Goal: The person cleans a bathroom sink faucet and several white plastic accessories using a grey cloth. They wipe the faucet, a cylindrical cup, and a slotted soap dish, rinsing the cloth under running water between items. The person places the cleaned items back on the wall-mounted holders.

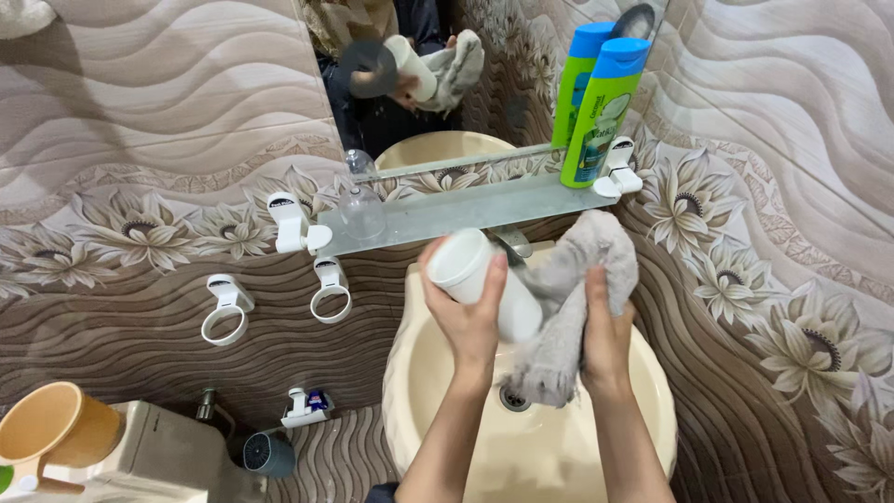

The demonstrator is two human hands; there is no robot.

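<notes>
White plastic cup [484, 284]: gripped around body by left hand [470, 321], above cream basin [643, 391]. Grey cloth [568, 307]: bunched in closed right hand [605, 340]. Cup judged light, rigid, slippery; cloth soft.

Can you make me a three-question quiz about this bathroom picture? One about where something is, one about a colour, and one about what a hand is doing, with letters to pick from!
1. Where does the green bottle stand?
A. on the glass shelf
B. in the basin
C. on the floor

2. What colour is the bottle's cap?
A. red
B. blue
C. yellow

3. What is the left hand doing?
A. hanging empty
B. turning the tap
C. gripping a white container

Answers:
1. A, the bottle stands at the shelf's right end, below the mirror.
2. B, the cap on top is bright blue.
3. C, the fingers wrap round the white container above the cream basin, while the right hand holds a grey cloth.
</notes>
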